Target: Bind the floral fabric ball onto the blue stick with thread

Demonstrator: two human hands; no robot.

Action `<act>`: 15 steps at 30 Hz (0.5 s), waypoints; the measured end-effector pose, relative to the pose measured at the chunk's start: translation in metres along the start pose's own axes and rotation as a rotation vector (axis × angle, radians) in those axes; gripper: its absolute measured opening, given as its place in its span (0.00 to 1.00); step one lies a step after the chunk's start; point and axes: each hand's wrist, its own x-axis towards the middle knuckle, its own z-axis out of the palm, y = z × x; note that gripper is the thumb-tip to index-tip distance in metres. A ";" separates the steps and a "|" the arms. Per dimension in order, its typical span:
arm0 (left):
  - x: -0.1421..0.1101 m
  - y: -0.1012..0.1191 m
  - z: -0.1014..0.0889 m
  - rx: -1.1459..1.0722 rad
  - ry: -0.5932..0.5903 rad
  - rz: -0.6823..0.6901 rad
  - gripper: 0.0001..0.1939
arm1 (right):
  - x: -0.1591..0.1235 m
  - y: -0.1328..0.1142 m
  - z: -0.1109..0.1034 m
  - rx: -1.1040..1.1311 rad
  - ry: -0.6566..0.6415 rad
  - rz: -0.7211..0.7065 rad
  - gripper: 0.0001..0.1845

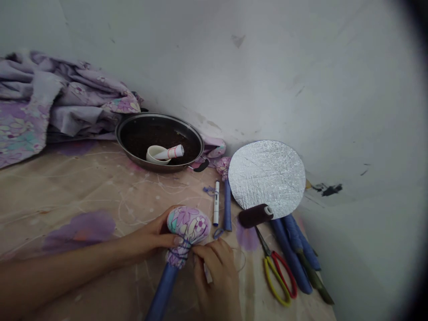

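A stick wrapped in blue (pixel 164 292) with a padded head of purple floral cloth (pixel 189 222) slants up from the lower edge. Dark blue cord (pixel 180 255) winds around the gathered cloth below the head. My left hand (pixel 163 234) is closed around the head's left side, its thumb pressing on the cord. On the right of the neck, my right hand (pixel 217 272) pinches at the cord with thumb and fingers; the exact grip is partly hidden. A thin strand (pixel 243 261) curves out beside the right hand.
Right of my hands lie scissors (pixel 279 276), a dark thread spool (pixel 256 216), a round silvery mat (pixel 267 176), blue-wrapped sticks (pixel 290 254) and a marker (pixel 216 203). Behind stand a wide pan (pixel 160 168) holding a small cup (pixel 154 154), heaped floral cloth (pixel 73 96) and the wall.
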 end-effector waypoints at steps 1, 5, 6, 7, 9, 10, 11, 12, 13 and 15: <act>0.000 -0.001 -0.001 0.004 0.001 0.004 0.46 | 0.000 -0.001 0.000 -0.002 0.001 0.005 0.21; 0.001 -0.003 -0.004 0.026 0.003 0.026 0.45 | -0.001 -0.003 0.001 0.012 0.032 0.040 0.20; 0.001 -0.003 -0.004 0.030 0.005 0.030 0.46 | -0.001 -0.003 0.002 0.013 0.033 0.046 0.19; 0.001 -0.004 -0.005 0.029 0.007 0.031 0.46 | -0.002 -0.002 0.002 0.013 0.026 0.049 0.19; 0.003 -0.006 -0.006 0.030 0.013 0.031 0.48 | -0.004 0.001 0.001 0.016 0.006 0.048 0.20; 0.005 -0.008 -0.007 0.032 0.015 0.032 0.49 | -0.005 0.002 0.001 0.017 -0.008 0.047 0.20; 0.008 -0.011 -0.008 0.035 0.017 0.037 0.49 | -0.005 0.003 0.001 0.018 -0.026 0.048 0.20; 0.011 -0.014 -0.010 0.037 0.018 0.046 0.49 | -0.006 0.004 0.001 0.023 -0.034 0.050 0.20; 0.015 -0.017 -0.011 0.034 0.017 0.055 0.50 | -0.006 0.004 0.002 0.035 -0.028 0.050 0.21; 0.021 -0.022 -0.013 0.016 0.008 0.067 0.50 | -0.006 0.005 0.003 0.065 0.012 0.051 0.21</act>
